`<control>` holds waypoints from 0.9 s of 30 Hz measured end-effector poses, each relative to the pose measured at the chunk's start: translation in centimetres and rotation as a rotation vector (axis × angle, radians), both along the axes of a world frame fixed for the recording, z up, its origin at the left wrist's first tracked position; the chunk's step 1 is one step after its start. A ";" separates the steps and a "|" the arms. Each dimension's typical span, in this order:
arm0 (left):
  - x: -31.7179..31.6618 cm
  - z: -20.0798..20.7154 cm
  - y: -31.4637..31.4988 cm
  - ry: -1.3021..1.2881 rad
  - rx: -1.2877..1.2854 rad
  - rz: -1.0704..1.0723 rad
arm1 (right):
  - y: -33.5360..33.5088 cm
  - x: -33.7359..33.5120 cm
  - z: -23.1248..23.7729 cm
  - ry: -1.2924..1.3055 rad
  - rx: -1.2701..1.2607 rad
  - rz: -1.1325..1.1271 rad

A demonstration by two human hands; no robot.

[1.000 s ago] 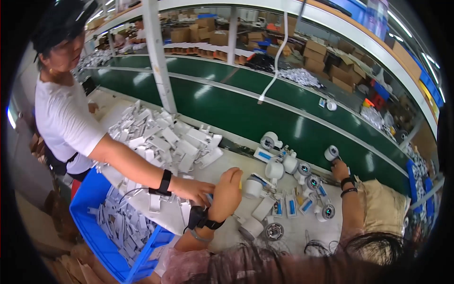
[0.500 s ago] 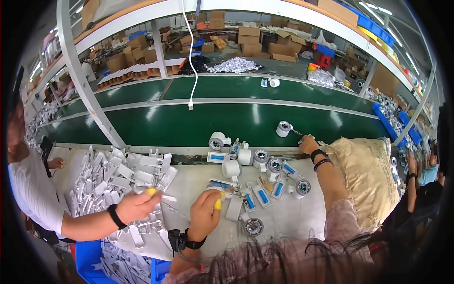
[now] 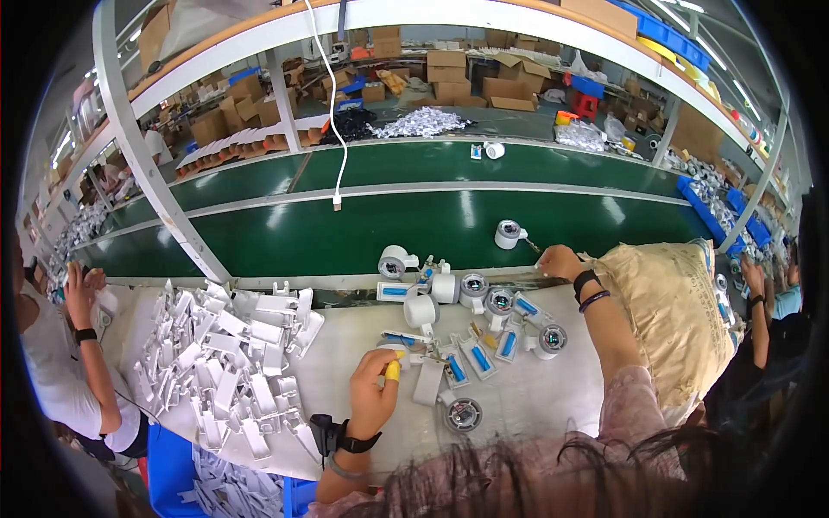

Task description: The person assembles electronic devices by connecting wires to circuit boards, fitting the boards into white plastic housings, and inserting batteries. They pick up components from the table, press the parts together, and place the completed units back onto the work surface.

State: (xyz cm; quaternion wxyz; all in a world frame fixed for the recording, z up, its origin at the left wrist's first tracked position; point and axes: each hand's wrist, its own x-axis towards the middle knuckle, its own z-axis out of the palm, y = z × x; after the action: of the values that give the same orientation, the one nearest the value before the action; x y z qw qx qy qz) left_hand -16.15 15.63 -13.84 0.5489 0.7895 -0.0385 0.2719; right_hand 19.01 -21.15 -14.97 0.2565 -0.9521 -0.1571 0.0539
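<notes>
My left hand point(image 3: 375, 395), with yellow covers on its fingertips, is closed at the edge of a white round housing point(image 3: 394, 356); the fingers partly hide it. A white part with a blue cylindrical cell point(image 3: 399, 337) lies just beyond. Farther right, my right hand point(image 3: 560, 262) reaches the conveyor's near edge, its fingers pinched at the end of a thin dark piece. That piece leads to a white round unit point(image 3: 508, 234) over the green belt. Between my hands lie several round white units point(image 3: 499, 301) and white trays with blue cells point(image 3: 478, 356).
A heap of white plastic parts point(image 3: 224, 363) covers the table's left side, above a blue bin point(image 3: 173, 475). A tan sack point(image 3: 661, 311) bulges beside my right arm. A white cable point(image 3: 337, 104) hangs over the green conveyor point(image 3: 414, 220). Co-workers sit on both sides.
The left co-worker's hand, which was beside my left hand with a white piece, has drawn back to the far left. My hands keep nearly the same places; the view has shifted slightly.
</notes>
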 end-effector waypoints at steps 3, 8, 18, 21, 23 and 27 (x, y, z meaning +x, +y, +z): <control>0.0 -0.9 0.4 0.020 -0.083 0.009 | 1.5 -2.2 1.9 0.380 0.467 -0.106; 0.1 -1.4 0.6 0.039 -0.141 0.002 | 3.5 -6.4 4.3 0.689 1.176 0.028; 0.6 6.0 -4.2 -0.248 0.518 0.060 | 8.6 -19.9 8.6 0.800 1.424 0.341; 1.2 7.2 -6.8 -0.249 0.642 -0.043 | 9.9 -24.4 7.6 0.861 1.270 0.354; 1.8 6.8 -7.4 -0.302 0.804 -0.164 | 10.2 -25.3 7.1 0.882 1.191 0.389; 1.8 5.6 -7.4 -0.220 0.717 -0.240 | 8.9 -25.1 5.8 0.856 1.192 0.377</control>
State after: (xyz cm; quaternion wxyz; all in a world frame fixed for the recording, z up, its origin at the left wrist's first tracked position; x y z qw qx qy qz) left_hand -14.36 8.25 -8.26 0.2588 0.8871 -0.2819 0.2582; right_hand -6.12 -12.29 -9.17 0.7530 -0.5052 -0.2064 0.3678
